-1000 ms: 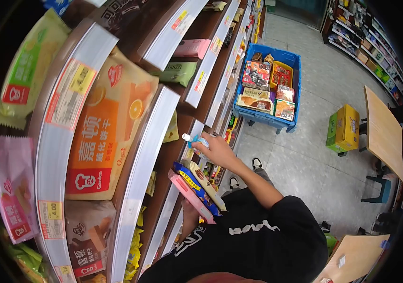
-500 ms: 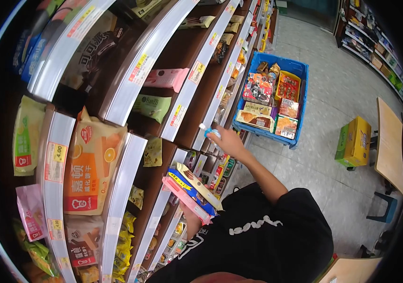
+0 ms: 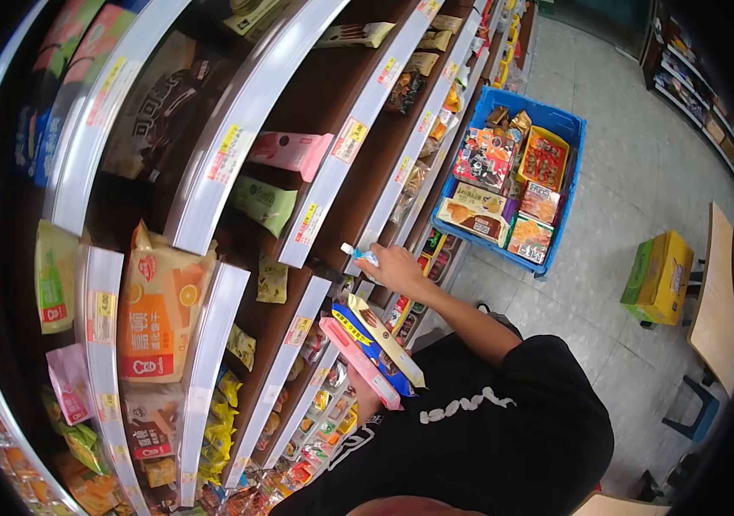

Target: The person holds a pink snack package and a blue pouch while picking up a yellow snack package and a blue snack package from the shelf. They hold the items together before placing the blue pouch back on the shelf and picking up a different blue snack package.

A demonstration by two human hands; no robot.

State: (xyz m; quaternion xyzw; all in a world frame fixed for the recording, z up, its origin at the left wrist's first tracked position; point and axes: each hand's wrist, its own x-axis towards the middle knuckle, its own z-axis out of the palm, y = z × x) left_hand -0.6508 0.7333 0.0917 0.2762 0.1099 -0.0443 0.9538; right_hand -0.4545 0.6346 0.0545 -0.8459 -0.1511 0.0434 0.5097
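Observation:
My right hand point(image 3: 394, 272) is closed around a small blue-and-white tube point(image 3: 368, 257) with a white cap, close to the shelf edge. Lower down, my left hand point(image 3: 363, 391) grips a stack of long snack packs against my black shirt; its fingers are mostly hidden beneath them. The stack has a pink pack point(image 3: 358, 361), a blue pack point(image 3: 376, 348) with a yellow strip, and a cream pack point(image 3: 388, 337) on the far side. Nearest the tube is a shelf rail point(image 3: 376, 225) of the snack rack. A pink packet point(image 3: 291, 151) and a green packet point(image 3: 266, 205) lie on a shelf left of it.
A blue crate point(image 3: 575, 163) full of boxed snacks stands on the tiled floor beyond the shelves. Further right are a yellow-green carton point(image 3: 661, 277), a wooden tabletop point(image 3: 715, 301) and a blue stool point(image 3: 695, 411). Large wafer bags point(image 3: 165, 310) fill the near left shelf.
My right hand, with the tube, has moved left and slightly down toward the shelf rail. The snack packs in my left hand appear further right, and the whole view has shifted a little.

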